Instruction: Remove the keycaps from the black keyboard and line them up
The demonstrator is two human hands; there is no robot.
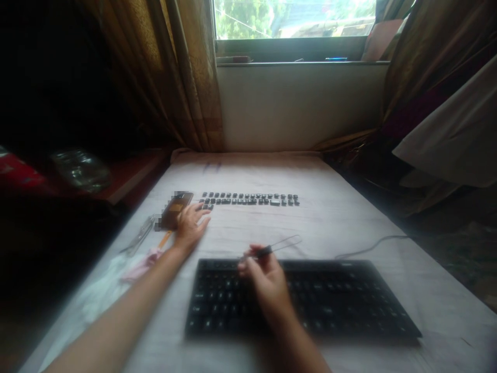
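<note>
My right hand (269, 282) is closed around the dark handle of a wire keycap puller (264, 252), whose thin loop points away to the right. It hovers over the upper middle of a black keyboard (326, 311), covering some of its keys. Farther forward, my left hand (190, 225) reaches out with fingers apart. Its fingertips are at the left end of the rows of loose black keycaps (248, 199); whether they touch one I cannot tell. Beside that hand lies a dark phone-like object (181, 205), partly pixelated.
Near the left edge of the cloth-covered table (349, 223) lie a metal tool (142, 233), an orange-handled item (165, 239) and a pink cloth (145, 263). The keyboard's cable (373, 242) runs off to the right. Curtains (194, 93) flank a window at the back.
</note>
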